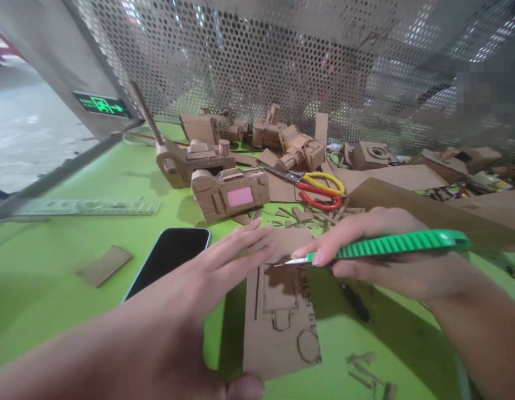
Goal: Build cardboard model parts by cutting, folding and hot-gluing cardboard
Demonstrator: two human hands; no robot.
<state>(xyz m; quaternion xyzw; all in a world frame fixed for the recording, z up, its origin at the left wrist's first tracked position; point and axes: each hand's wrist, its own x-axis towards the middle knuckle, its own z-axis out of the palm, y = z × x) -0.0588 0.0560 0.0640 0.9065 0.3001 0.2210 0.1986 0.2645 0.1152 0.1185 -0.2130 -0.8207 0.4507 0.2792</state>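
A piece of cardboard [257, 344] lies on the green table, marked with drawn rectangles, a small tab shape and a circle. My left hand [199, 283] rests over its left side, fingers stretched out toward its upper part and the thumb near its lower edge. In my right hand [390, 266] is a green utility knife [390, 244], gripped with the forefinger along its front. The blade tip touches or hovers just above the cardboard at the top of the drawn rectangle. A black pen [356, 300] lies partly hidden below my right hand.
A phone [169, 255] and a cardboard scrap [105, 265] lie to the left, with a clear ruler [94, 206] beyond. Behind stand a cardboard camera [230, 193], several other cardboard models and scissors [311, 186]. Cardboard offcuts [299, 215] are scattered about. A perforated metal screen [257, 61] closes the back.
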